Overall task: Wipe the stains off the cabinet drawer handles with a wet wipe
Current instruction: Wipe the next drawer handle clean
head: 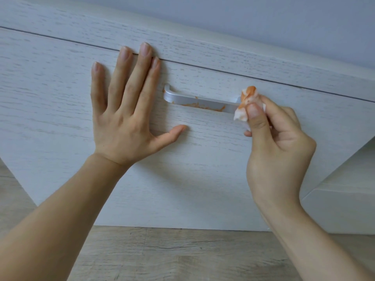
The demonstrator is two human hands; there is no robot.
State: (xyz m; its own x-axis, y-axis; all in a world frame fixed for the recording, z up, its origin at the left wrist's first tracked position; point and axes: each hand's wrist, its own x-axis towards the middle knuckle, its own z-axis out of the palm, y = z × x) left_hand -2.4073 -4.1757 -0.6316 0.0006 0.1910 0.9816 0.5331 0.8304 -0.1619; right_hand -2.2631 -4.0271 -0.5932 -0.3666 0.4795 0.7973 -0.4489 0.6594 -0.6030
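Observation:
A silver bar handle (199,100) is fixed to the white wood-grain drawer front (203,169). Orange stains run along the handle's lower edge and dot its left end. My right hand (278,151) pinches a crumpled white wet wipe (246,102), smeared orange, against the handle's right end. My left hand (125,110) lies flat with spread fingers on the drawer front, just left of the handle, its fingertips reaching the gap at the drawer's top edge.
The cabinet's top panel (223,47) runs above the drawer, with a pale wall (284,17) behind. A wood-look floor (172,254) lies below. A white piece of furniture (341,209) stands at the lower right.

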